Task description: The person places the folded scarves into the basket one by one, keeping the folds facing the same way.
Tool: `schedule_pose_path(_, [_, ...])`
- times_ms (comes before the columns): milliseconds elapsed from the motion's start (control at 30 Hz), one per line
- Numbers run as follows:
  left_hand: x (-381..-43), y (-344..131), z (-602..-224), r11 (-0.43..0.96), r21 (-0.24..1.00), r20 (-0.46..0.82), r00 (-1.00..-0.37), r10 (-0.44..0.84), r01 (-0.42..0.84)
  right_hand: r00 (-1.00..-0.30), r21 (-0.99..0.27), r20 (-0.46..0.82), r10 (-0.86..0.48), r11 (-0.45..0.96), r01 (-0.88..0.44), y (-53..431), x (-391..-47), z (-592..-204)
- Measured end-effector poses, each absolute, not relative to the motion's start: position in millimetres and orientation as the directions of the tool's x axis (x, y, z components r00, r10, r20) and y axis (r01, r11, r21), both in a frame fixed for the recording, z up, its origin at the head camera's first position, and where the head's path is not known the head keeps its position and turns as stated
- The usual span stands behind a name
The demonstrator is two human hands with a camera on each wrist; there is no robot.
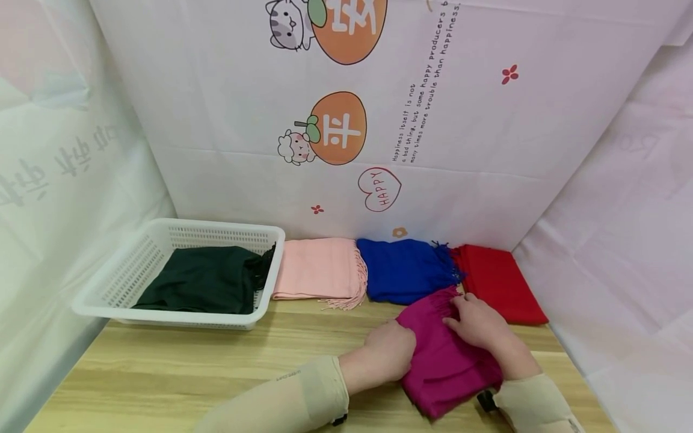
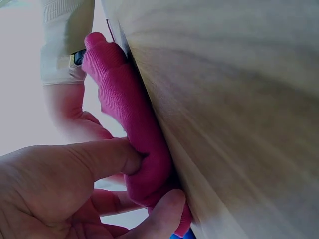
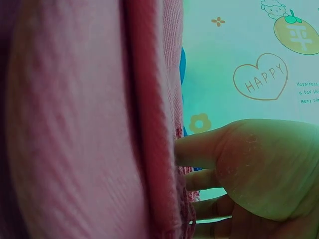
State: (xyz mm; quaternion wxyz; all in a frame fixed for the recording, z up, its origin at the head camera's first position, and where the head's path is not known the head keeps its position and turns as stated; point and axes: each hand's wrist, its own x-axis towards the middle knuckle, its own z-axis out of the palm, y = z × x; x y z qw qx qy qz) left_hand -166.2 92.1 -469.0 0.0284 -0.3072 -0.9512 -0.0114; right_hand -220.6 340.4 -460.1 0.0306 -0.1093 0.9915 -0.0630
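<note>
A folded magenta scarf (image 1: pixel 441 355) lies at an angle on the right half of the wooden table, its fringe toward the back. My left hand (image 1: pixel 391 350) grips its left edge; in the left wrist view the thumb (image 2: pixel 119 157) presses into the fold from above while a finger sits low at the edge. On the scarf's back right part, beside the fringe, rests my right hand (image 1: pixel 479 322). Its thumb stands apart from the fingers, and the right wrist view has straight fingers meeting the scarf (image 3: pixel 152 124), their tips partly hidden.
Along the back wall lie folded scarves: pink (image 1: pixel 316 267), blue (image 1: pixel 406 270) and red (image 1: pixel 503 282). A white plastic basket (image 1: pixel 271 282) stands at left with a dark green scarf (image 1: pixel 203 279) in it. The magenta scarf's fringe comes right up to the blue and red ones.
</note>
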Motion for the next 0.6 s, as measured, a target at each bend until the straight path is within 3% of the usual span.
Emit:
schedule_pose_path(367, [-165.3,92.4,-471.3,0.834,-0.048,0.08,-0.83,0.552,0.549,-0.966,-0.163,-0.055,-0.253,0.957,-0.241,338.5,-217.4,-459.6])
schedule_pose_path(600, [-172.3,69.3,-462.3,0.836,0.01,0.035,-0.836,0.548,0.549,-0.959,-0.246,-0.085,-0.272,0.938,-0.244,336.8,-215.1,-457.0])
